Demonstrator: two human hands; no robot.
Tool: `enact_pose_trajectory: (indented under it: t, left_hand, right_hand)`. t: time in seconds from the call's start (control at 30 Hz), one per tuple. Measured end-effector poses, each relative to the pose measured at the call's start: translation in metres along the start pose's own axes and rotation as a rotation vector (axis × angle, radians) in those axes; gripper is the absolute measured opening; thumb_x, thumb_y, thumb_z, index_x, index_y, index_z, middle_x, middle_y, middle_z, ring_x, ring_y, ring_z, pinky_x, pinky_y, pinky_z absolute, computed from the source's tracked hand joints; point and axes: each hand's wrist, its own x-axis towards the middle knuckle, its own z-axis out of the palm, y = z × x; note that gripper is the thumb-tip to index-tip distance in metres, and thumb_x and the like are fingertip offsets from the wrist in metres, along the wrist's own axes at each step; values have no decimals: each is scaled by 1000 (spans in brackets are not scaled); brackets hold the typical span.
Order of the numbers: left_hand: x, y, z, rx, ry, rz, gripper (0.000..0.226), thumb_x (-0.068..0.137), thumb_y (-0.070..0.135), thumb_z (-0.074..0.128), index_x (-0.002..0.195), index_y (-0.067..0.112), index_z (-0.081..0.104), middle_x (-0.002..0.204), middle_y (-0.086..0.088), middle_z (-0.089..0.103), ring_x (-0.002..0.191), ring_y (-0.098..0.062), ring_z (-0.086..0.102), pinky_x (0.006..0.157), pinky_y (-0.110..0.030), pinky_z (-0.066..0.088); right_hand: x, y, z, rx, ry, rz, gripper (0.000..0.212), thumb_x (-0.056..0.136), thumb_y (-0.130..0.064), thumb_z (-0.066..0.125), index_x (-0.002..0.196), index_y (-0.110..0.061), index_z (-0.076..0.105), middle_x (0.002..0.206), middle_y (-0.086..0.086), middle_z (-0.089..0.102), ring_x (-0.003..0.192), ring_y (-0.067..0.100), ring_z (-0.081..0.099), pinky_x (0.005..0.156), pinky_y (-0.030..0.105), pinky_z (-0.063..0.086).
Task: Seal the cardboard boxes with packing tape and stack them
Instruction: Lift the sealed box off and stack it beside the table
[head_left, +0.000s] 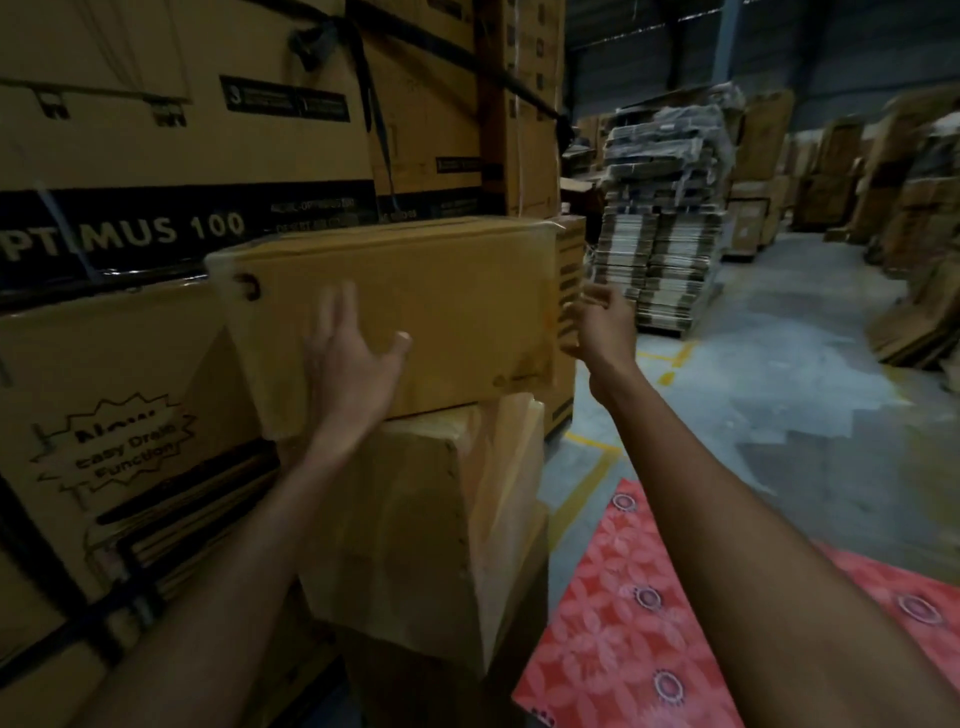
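Top box (415, 291): sits tilted on a lower box (415, 530), its left end sticking out past the one beneath. Both stand against a wall of big printed cartons (104, 405) bound with black straps.

Left hand (348, 364): fingers straight and spread, palm flat on the front face of the top box.

Right hand (602, 322): at the box's right end, fingers loose and apart, holding nothing. Blurred, so I cannot tell whether it touches the cardboard.

Red patterned mat (649, 623) on the concrete floor (779, 395), just right of the lower box. Yellow lines (582, 488) are painted on the floor. A pile of flattened cardboard (660, 244) stands farther back.
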Motion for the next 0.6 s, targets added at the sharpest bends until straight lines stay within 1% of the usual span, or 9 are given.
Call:
enact_pose_trajectory:
  t: [0.07,0.1,0.17,0.27,0.33,0.37,0.47,0.53,0.6]
  left_hand:
    - [-30,19,36,-182,-208,56,52,91,38,68,139,25,53,140,-3,55,128,-21,53,106,-38,45]
    - [-50,33,54,-276,-327,49,42,91,35,69,131,22,61,125,0,64,116,-15,59,99,-31,48]
    - [-98,67,92,-439,-566,-12,33,90,34,70,120,22,67,110,4,68,103,-10,63,86,-23,49]
    - [-173,106,163,-521,-790,-70,34,73,48,69,104,32,67,95,7,69,94,-16,66,78,-30,49]
    - [-232,132,209,-541,-910,-82,34,69,49,67,100,34,65,91,6,69,87,-16,65,76,-32,47]
    - [-268,148,225,-550,-971,-92,31,73,46,67,100,32,65,92,4,70,85,-16,65,77,-32,48]
    - [-383,190,262,-565,-1244,-143,16,91,23,66,107,25,65,96,-2,71,82,-19,66,73,-31,47]
    - [-466,211,280,-532,-1416,-166,16,94,17,62,109,22,64,95,-3,70,78,-17,65,71,-30,46]
    - [-540,224,290,-487,-1566,-190,16,94,14,61,107,22,64,98,-7,71,79,-19,65,71,-29,46]
  right_hand:
    - [-19,12,-34,17,22,10,19,92,-16,61,108,-26,59,117,4,63,102,24,64,76,44,60]
    - [-28,18,-55,14,44,14,16,92,-15,62,100,-28,60,113,3,64,99,23,64,74,43,61]
    - [-50,35,-105,10,127,18,17,88,-13,63,92,-30,60,104,5,67,89,21,66,66,38,59]
    - [-93,62,-205,-12,265,67,17,86,-9,61,91,-24,61,87,5,64,71,18,63,59,34,53]
    - [-131,78,-280,-34,371,124,18,87,-3,59,91,-21,60,79,3,61,63,17,59,53,32,51]
    - [-153,86,-320,-48,435,152,19,87,-1,58,91,-19,60,77,4,61,60,18,58,50,29,49]
    - [-232,113,-437,-68,628,270,19,85,0,56,90,-17,61,77,9,64,57,20,58,48,25,46]
    - [-295,137,-510,-98,758,363,20,85,1,53,88,-18,61,77,9,65,55,19,57,48,24,45]
    - [-358,152,-563,-95,893,431,21,87,1,48,86,-16,60,68,4,63,52,17,54,45,19,41]
